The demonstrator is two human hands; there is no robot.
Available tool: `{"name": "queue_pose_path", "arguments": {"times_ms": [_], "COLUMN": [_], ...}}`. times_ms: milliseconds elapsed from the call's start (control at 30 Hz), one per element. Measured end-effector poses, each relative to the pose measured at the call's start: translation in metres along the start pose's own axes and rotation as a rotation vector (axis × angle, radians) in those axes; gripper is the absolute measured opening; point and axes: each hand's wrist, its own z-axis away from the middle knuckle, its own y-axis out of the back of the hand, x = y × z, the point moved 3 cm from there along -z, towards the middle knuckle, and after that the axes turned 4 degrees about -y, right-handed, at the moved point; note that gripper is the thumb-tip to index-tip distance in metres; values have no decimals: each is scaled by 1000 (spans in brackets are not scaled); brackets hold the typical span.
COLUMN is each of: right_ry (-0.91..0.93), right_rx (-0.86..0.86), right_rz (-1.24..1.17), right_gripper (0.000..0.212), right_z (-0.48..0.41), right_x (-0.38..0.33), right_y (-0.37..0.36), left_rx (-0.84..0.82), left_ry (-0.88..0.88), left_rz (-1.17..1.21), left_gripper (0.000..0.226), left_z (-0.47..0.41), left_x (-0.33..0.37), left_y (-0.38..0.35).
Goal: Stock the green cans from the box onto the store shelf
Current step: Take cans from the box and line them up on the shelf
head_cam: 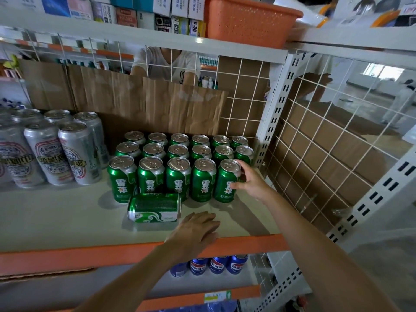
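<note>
**Asker:** While you are reaching in, what is standing at the left of the shelf (pixel 56 217)?

**Me:** Tall silver cans (pixel 51 152) are standing well to the left of the fallen can (pixel 154 208), and further back.

**Asker:** And the fallen can itself?

**Me:** It is lying on its side on the shelf. The upright green cans (pixel 180 154) are standing in three rows right behind it.

**Asker:** What is your left hand doing?

**Me:** My left hand (pixel 195 228) is resting palm-down at the shelf's front edge, just right of the fallen can. The fingers are lying relaxed and holding nothing. Whether they are touching the can, I cannot tell.

**Asker:** And the right?

**Me:** My right hand (pixel 249 183) is gripping the end can (pixel 226 181), the rightmost of the front row, behind and right of the fallen can. My thumb is pressing on its label and my fingers are curling round its far side. A wire panel (pixel 326 154) is closing the shelf off well to the right.
</note>
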Motion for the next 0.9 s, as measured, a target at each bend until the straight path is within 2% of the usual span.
{"name": "queue_pose_path", "arguments": {"times_ms": [167, 267, 333, 433, 467, 567, 667, 800, 900], "right_ry": [-4, 2, 6, 30, 37, 41, 16, -103, -68], "right_rx": [25, 25, 28, 43, 48, 107, 163, 208, 222], "right_rz": [27, 44, 47, 50, 48, 62, 93, 314, 467], "right_gripper": [77, 75, 74, 74, 74, 76, 79, 78, 67], "right_z": [-5, -6, -5, -5, -4, 2, 15, 44, 67], "right_x": [0, 0, -1, 2, 3, 7, 15, 33, 42], "right_y": [1, 1, 0, 0, -1, -4, -7, -15, -28], "left_rx": [0, 15, 13, 16, 20, 30, 23, 18, 22], "left_ry": [-3, -2, 0, 3, 4, -2, -5, -6, -6], "left_rz": [-16, -19, -17, -9, -6, 9, 14, -5, -11], "left_gripper": [77, 61, 58, 79, 80, 61, 57, 53, 58], "left_z": [0, 0, 0, 1, 1, 1, 2, 3, 3], "left_x": [0, -1, -1, 0, 1, 1, 3, 6, 7], "left_y": [0, 0, 0, 1, 1, 3, 5, 8, 9]}}
